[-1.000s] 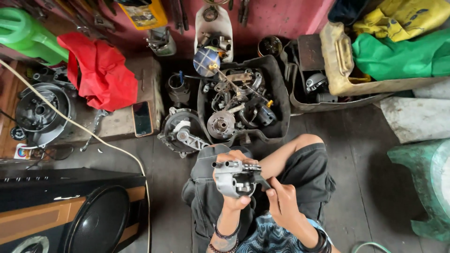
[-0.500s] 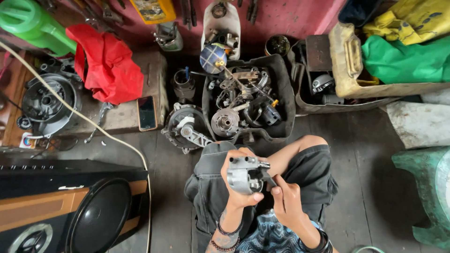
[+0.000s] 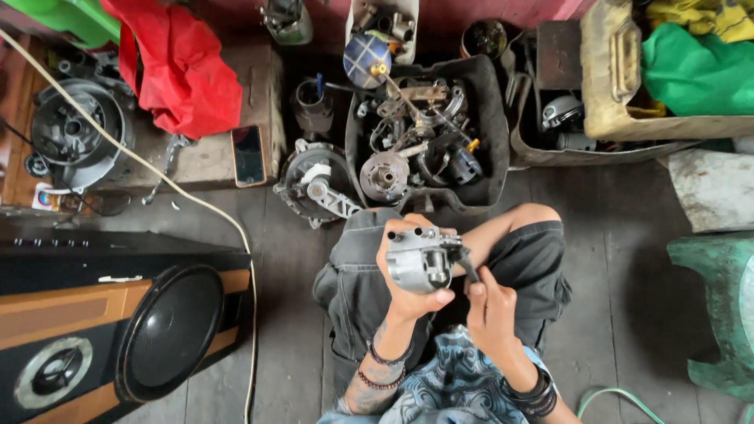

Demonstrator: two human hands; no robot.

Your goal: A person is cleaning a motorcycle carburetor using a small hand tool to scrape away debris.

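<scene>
over the lap, just above the knees, the left hand (image 3: 408,283) is wrapped round a silver-grey metal engine part (image 3: 420,261), fingers curled over its top and far side, thumb under the lower edge, so it's closed tight on it and held up off the floor. right hand (image 3: 491,310) sits just beside the part on its r side, fingers pinched shut on a thin dark tool (image 3: 466,263) whose tip touches the part's edge; can't tell what kind of tool. straight ahead, near the knees, a black tray (image 3: 495,133) holds a heap of metal bits, w/ a round finned cover (image 3: 318,188) touching its l side. phone (image 3: 249,155) lies flat on a low block further l, below a red cloth (image 3: 177,67). big black & wood speaker (image 3: 118,330) lies at l, white cable (image 3: 157,173) running across the floor by it. green stool (image 3: 711,302) at far r.
</scene>
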